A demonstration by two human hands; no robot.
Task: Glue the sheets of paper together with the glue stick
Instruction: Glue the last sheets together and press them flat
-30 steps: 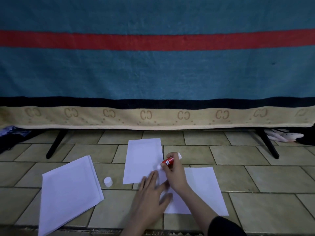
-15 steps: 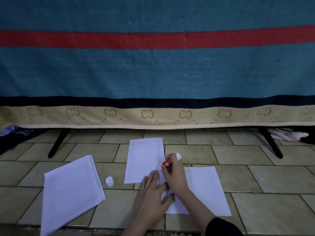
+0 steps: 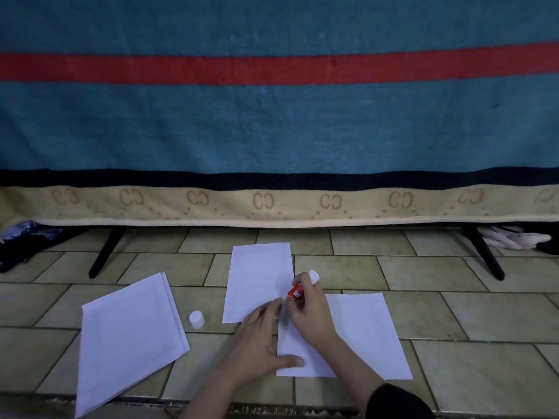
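Glue stick (image 3: 298, 290), gripped by the right hand (image 3: 308, 316), is drawn nearer along the upper sheet's (image 3: 260, 276) edge; left hand (image 3: 260, 343) stays flat, steadying it.

Lying on the tiled floor (image 3: 423, 273): paper stack (image 3: 130, 334) at nine o'clock, cap (image 3: 197, 319) just beside its right edge, one sheet (image 3: 257, 276) at twelve, another sheet (image 3: 363, 334) at three, both hands between them, hanging blanket (image 3: 272, 131) standing behind everything.
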